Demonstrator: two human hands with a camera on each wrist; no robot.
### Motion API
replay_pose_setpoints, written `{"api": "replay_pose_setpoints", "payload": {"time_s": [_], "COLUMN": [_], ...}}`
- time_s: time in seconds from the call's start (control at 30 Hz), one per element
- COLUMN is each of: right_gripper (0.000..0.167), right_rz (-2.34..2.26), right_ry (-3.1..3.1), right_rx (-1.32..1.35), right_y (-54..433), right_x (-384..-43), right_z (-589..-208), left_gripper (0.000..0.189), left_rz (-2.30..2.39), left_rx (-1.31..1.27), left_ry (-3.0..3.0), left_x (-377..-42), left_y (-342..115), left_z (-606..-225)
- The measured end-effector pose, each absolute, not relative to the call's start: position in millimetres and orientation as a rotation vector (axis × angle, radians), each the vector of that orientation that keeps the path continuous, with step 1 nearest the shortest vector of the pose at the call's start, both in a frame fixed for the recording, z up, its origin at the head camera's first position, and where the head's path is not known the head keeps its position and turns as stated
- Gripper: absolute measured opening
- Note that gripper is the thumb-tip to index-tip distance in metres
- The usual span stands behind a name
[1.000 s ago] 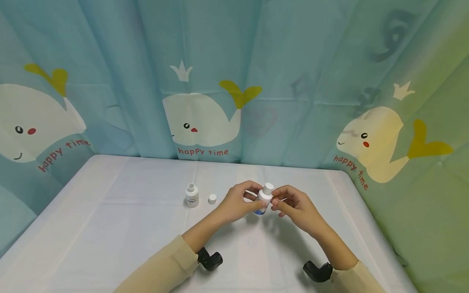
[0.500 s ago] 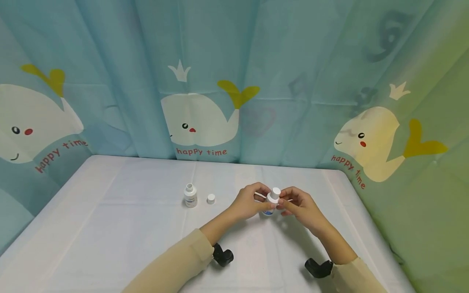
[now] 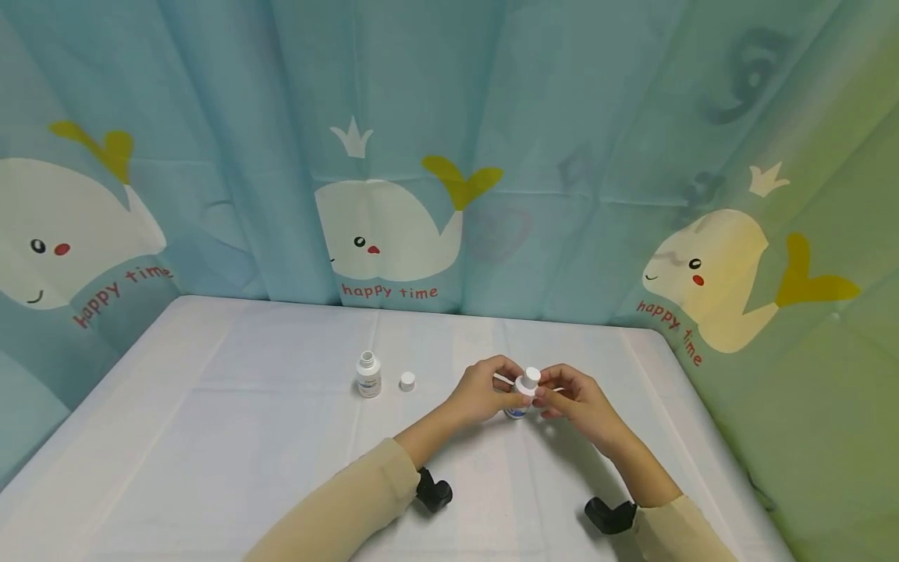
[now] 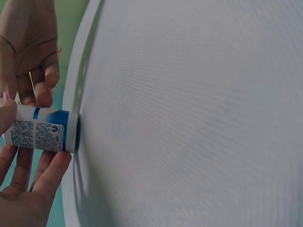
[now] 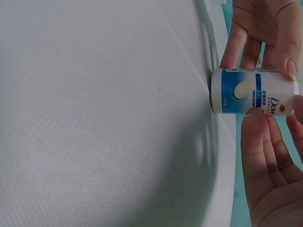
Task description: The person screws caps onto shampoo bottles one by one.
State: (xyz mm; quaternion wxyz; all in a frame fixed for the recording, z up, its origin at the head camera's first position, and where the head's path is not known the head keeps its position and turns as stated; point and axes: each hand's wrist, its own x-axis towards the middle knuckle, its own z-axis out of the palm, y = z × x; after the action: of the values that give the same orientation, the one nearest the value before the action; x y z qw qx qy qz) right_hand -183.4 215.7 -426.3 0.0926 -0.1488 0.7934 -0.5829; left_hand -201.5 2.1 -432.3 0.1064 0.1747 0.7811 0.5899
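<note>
A small white-and-blue Dove bottle (image 3: 523, 390) with a white cap (image 3: 531, 378) is between my two hands at the right of centre. Its base is at the tabletop or very near it. My left hand (image 3: 485, 392) grips the body, thumb in front and fingers behind. From the other side my right hand (image 3: 577, 403) holds the upper part with thumb and fingertips. In the left wrist view, printed text covers the facing side of the Dove bottle (image 4: 45, 130). Its blue front label shows on the Dove bottle (image 5: 241, 92) in the right wrist view.
An uncapped white bottle (image 3: 368, 376) stands upright to the left, its neck showing. Beside it lies a loose white cap (image 3: 407, 382). The white-covered table (image 3: 232, 437) ends at a blue-green curtain (image 3: 548, 156) printed with whales. Black camera mounts (image 3: 609, 516) sit at both wrists.
The Dove bottle and my left hand have moved right and slightly down. My right hand, near the bottle earlier, now takes hold of its upper part. The uncapped bottle and loose cap stay put.
</note>
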Motion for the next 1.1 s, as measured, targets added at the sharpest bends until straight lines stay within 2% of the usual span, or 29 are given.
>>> {"api": "replay_pose_setpoints", "payload": {"time_s": [0.23, 0.47, 0.63, 0.83, 1.1], "right_gripper": [0.032, 0.027, 0.027, 0.044, 0.051], "right_rz": [-1.668, -1.573, -1.395, -1.053, -0.749], "right_ry": [2.401, 2.636, 2.835, 2.981, 2.973], "right_rx": [-0.451, -0.566, -0.806, -1.219, -1.351], "right_y": [216.7, 208.0, 181.5, 145.0, 98.9], "right_x": [-184.3, -190.0, -187.1, -184.6, -179.0], "right_z": [-419.2, -381.8, -358.5, -353.2, -363.3], "left_gripper": [0.039, 0.047, 0.047, 0.046, 0.051], "left_rz": [1.706, 1.646, 1.647, 1.577, 1.586], "left_rx": [0.544, 0.624, 0.757, 0.929, 0.742], "left_ry": [2.296, 2.378, 2.512, 2.858, 3.01], "left_x": [-200.6, -195.9, -184.9, -169.7, -158.6], "left_y": [-2.0, -21.3, -56.4, -114.3, -179.4], "left_z": [-431.7, -406.8, -374.0, -341.4, -340.1]}}
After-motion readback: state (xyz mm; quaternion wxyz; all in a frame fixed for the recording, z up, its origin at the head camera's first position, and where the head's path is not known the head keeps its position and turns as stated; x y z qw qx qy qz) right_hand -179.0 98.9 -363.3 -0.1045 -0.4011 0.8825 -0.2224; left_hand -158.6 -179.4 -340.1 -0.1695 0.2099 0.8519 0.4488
